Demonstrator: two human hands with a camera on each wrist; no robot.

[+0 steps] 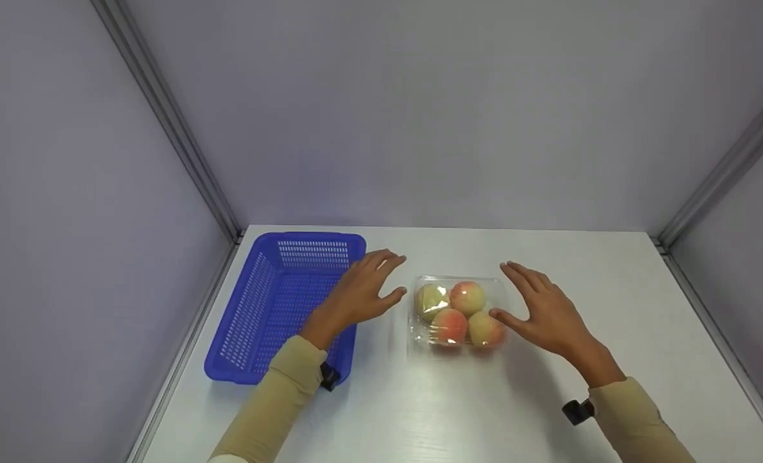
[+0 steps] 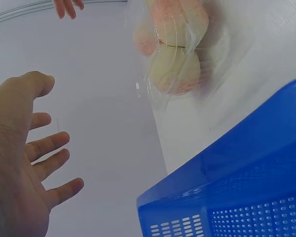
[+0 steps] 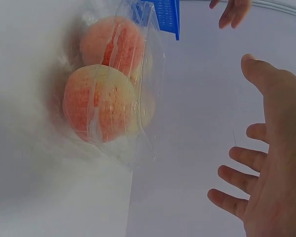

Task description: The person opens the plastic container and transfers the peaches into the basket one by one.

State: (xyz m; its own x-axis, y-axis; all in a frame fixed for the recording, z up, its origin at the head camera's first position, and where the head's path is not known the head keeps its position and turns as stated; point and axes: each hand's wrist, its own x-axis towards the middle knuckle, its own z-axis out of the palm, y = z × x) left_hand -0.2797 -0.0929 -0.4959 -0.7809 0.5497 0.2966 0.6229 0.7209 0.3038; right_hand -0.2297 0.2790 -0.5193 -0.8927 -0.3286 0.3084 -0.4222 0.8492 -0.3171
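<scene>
On the white table (image 1: 445, 411), near the middle, a clear plastic clamshell box (image 1: 497, 292) with four peaches (image 1: 450, 326) inside, blushed red and pale yellow. Lid down over the fruit, with glints of light along the plastic. Two peaches in the near row, two behind.

To the left of the box, the left hand (image 1: 362, 289), raised over the right rim of a blue perforated plastic basket (image 1: 243, 341). Fingers wide, slightly bent, thumb well apart from the rest, tips pointing toward the box with a gap between. To the right of the box, the right hand (image 1: 545, 315), likewise held above the table. Fingers wide here too, with the thumb nearest: in front of the box's right edge in the head view, yet apart from the plastic in the right wrist view.

So, box and peaches between the two sets of fingers, apart from both. Basket just beside the box, on its left. Khaki sleeves (image 1: 275, 405) on both forearms; grey wall panel (image 1: 445, 116) behind the table.
</scene>
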